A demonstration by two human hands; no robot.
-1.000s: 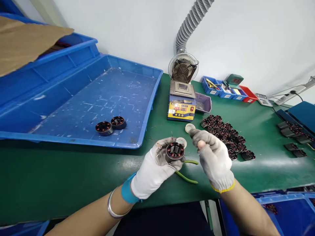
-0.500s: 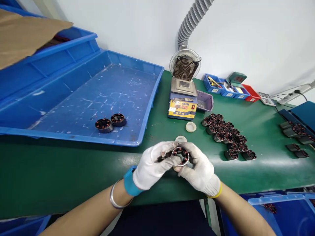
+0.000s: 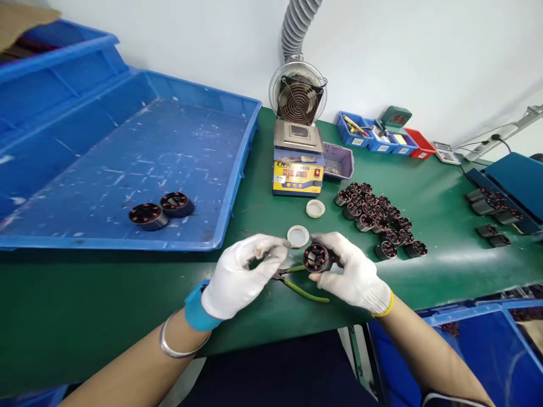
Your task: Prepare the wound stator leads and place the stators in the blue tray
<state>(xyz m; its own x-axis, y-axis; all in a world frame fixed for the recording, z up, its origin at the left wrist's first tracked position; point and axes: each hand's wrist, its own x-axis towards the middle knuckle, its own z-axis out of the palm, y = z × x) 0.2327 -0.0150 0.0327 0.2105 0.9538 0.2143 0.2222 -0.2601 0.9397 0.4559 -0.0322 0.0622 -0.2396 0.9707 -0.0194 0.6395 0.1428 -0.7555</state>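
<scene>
You grip a dark core with copper windings in your gloved right hand, fingers and thumb clasped about its side and its open face turned up toward you, above a green workbench. Your gloved left hand is just left of the core, apart from it, thumb and fingertips drawn close together; whether they pinch a fine strand cannot be told. Beneath and between your hands lie pliers with green handles, partly hidden by the core. Just beyond sit two shallow pale dishes, the nearer dish close to your left fingertips, the farther dish in front of a yellow-and-blue heating unit with a lit red display. Behind the unit stands a round fan under a gray ribbed hose; a purple bin is just to its right. To the right of your right hand, a close-set cluster of similar cores covers a patch of the bench. On the left, a large blue tray holds two more cores, side by side near its front edge.
</scene>
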